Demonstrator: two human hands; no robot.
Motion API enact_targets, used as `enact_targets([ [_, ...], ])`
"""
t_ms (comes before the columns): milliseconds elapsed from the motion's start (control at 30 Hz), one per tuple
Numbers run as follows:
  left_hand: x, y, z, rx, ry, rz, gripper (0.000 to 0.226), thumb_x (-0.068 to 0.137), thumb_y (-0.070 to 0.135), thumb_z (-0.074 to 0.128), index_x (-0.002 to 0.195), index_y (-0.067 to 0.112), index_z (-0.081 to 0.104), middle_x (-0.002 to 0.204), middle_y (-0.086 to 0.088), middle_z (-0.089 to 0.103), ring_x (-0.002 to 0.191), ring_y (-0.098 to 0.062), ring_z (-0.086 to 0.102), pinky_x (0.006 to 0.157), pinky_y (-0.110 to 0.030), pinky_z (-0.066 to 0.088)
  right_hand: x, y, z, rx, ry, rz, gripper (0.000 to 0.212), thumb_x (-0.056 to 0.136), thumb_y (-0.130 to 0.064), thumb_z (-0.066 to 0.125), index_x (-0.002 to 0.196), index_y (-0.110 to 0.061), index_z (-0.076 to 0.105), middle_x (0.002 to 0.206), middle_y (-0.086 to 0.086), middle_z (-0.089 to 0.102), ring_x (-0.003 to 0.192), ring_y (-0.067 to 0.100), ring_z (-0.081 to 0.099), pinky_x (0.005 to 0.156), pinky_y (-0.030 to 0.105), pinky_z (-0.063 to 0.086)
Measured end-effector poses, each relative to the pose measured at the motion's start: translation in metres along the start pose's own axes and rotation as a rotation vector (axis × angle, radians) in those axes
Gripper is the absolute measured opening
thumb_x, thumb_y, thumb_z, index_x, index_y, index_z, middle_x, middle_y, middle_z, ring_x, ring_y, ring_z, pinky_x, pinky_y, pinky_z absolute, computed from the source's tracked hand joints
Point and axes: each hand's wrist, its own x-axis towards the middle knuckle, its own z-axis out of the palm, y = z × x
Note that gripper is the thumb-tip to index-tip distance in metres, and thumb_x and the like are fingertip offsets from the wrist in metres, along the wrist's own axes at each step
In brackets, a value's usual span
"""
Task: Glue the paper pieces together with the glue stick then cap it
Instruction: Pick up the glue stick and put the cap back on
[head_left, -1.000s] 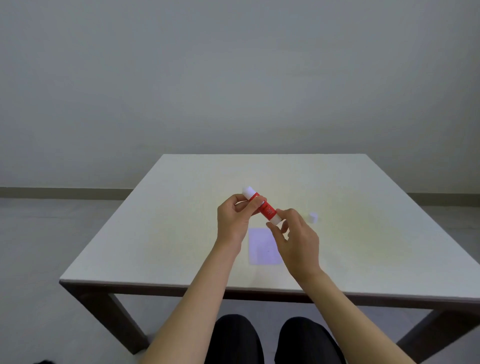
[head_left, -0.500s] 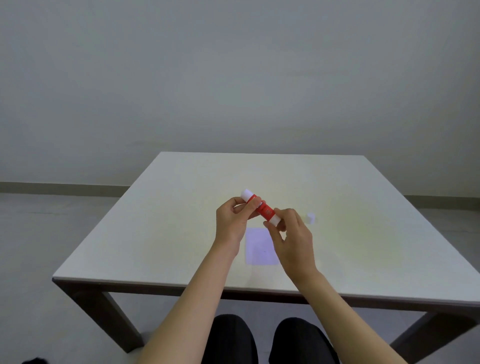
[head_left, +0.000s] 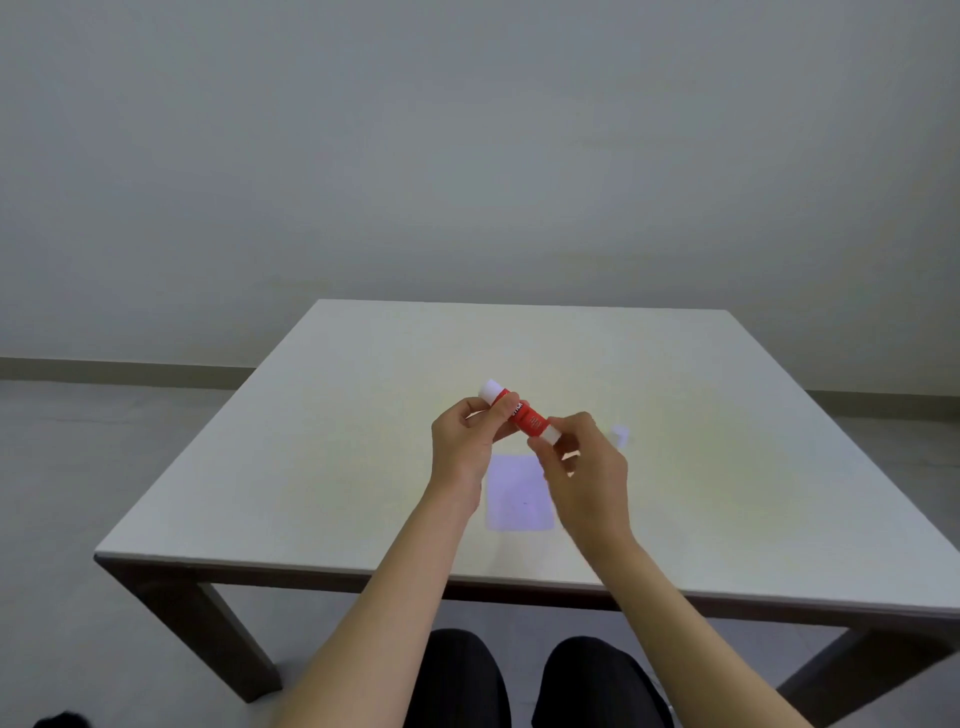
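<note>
A red glue stick (head_left: 525, 419) with white ends is held tilted above the table, its far white end up and to the left. My left hand (head_left: 467, 441) grips the red body near that end. My right hand (head_left: 584, 467) pinches the near white end between thumb and fingers. Below the hands a pale lilac paper piece (head_left: 517, 493) lies flat on the white table (head_left: 311, 441). A small white thing (head_left: 621, 433), perhaps the cap, sits on the table just right of my right hand; I cannot tell for sure.
The table's near edge (head_left: 363, 569) runs just above my knees, and dark table legs stand at both front corners. A grey wall and floor lie beyond the far edge.
Both hands keep hold of the glue stick at the same spot over the paper. The view has tilted up slightly, and my right fingers have shifted a little on the near end.
</note>
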Motion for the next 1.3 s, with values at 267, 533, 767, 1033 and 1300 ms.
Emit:
enact_targets([
  [267, 0.003, -0.007, 0.001, 0.065, 0.155, -0.023, 0.015, 0.074, 0.022, 0.078, 0.079, 0.011, 0.068, 0.073, 0.002, 0.074, 0.072, -0.011, 0.073, 0.078, -0.026, 0.050, 0.021, 0.029, -0.003, -0.344, -0.064, -0.201, 0.046, 0.076, -0.032, 0.076, 0.112, -0.011, 0.057, 0.111, 0.000, 0.060, 0.100, 0.017, 0.057, 0.076, 0.030, 0.046],
  [533, 0.000, -0.013, -0.012, 0.563, -0.085, 0.249, 0.013, 0.079, 0.016, 0.072, 0.087, 0.022, 0.064, 0.081, 0.013, 0.067, 0.071, -0.007, 0.061, 0.068, -0.010, 0.045, 0.066, 0.096, -0.033, -0.846, -0.390, 0.321, 0.050, 0.100, -0.031, 0.035, 0.149, -0.024, 0.023, 0.159, 0.007, 0.020, 0.141, 0.027, 0.030, 0.117, 0.049, 0.015],
  [767, -0.001, -0.016, -0.012, 0.749, -0.064, 0.339, 0.023, 0.077, 0.016, 0.075, 0.099, 0.021, 0.071, 0.096, 0.005, 0.070, 0.086, -0.009, 0.064, 0.079, -0.018, 0.049, 0.052, 0.086, -0.033, -0.641, -0.183, 0.203, 0.031, 0.092, -0.007, 0.053, 0.118, -0.016, 0.066, 0.117, 0.005, 0.068, 0.101, 0.027, 0.064, 0.089, 0.034, 0.046],
  [1033, -0.002, -0.012, -0.007, 0.859, 0.019, 0.444, 0.017, 0.075, 0.023, 0.077, 0.090, 0.016, 0.074, 0.082, 0.005, 0.074, 0.074, -0.014, 0.065, 0.069, -0.027, 0.051, 0.043, 0.013, -0.024, 0.372, -0.284, 0.336, 0.023, 0.088, -0.004, 0.062, 0.110, -0.009, 0.065, 0.103, 0.008, 0.072, 0.088, 0.022, 0.074, 0.081, 0.028, 0.057],
  [1300, -0.006, -0.011, -0.007, 0.997, -0.050, 0.541, 0.022, 0.076, 0.027, 0.076, 0.092, 0.014, 0.073, 0.082, 0.000, 0.074, 0.074, -0.021, 0.064, 0.071, -0.034, 0.052, 0.044, 0.001, -0.026, 0.092, -0.395, 0.213, 0.013, 0.086, -0.014, 0.066, 0.092, -0.024, 0.072, 0.086, -0.007, 0.073, 0.064, -0.002, 0.067, 0.069, 0.020, 0.052],
])
